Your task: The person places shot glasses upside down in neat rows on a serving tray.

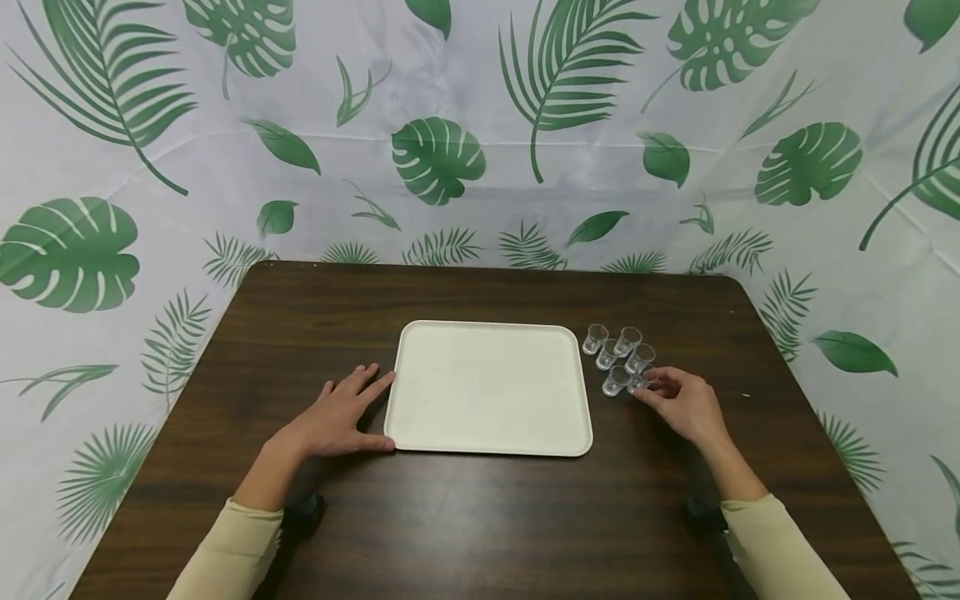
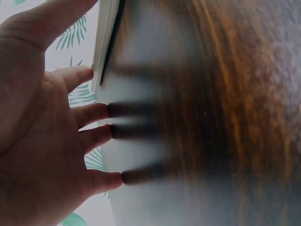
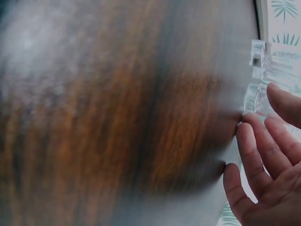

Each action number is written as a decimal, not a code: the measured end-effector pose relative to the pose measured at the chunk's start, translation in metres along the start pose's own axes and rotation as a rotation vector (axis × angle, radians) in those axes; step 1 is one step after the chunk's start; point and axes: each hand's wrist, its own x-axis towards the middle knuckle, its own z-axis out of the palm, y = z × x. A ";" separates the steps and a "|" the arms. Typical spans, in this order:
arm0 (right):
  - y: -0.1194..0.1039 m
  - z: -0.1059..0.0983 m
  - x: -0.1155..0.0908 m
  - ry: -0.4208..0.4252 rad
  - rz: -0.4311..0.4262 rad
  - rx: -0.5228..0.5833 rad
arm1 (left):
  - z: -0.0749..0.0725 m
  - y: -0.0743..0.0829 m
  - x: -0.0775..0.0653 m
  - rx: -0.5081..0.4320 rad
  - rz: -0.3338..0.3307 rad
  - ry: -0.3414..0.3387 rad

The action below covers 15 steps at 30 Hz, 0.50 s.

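Note:
A cream rectangular tray (image 1: 491,387) lies flat on the table. My left hand (image 1: 341,417) rests at its left side with fingers spread; the thumb and index fingertip touch the tray's edge, and in the left wrist view the other fingertips (image 2: 115,179) meet the tabletop. Several small clear shot glasses stand upright in a cluster just right of the tray, among them one at the back left (image 1: 596,338). My right hand (image 1: 686,406) pinches the near-right shot glass (image 1: 637,382) between thumb and fingers. That glass is partly hidden by the fingertips.
The dark wood-grain table (image 1: 480,525) has rounded far corners. A white cloth with green leaves (image 1: 438,158) hangs behind it and along both sides. A tiny yellow speck (image 1: 746,395) lies on the table right of my right hand.

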 end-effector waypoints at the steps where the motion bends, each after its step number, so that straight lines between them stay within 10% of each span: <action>1: 0.000 0.000 0.000 0.000 -0.003 -0.001 | 0.000 0.000 0.000 0.000 -0.003 -0.003; 15: -0.004 -0.008 -0.006 -0.003 -0.008 0.064 | 0.000 0.000 -0.001 0.007 0.004 0.007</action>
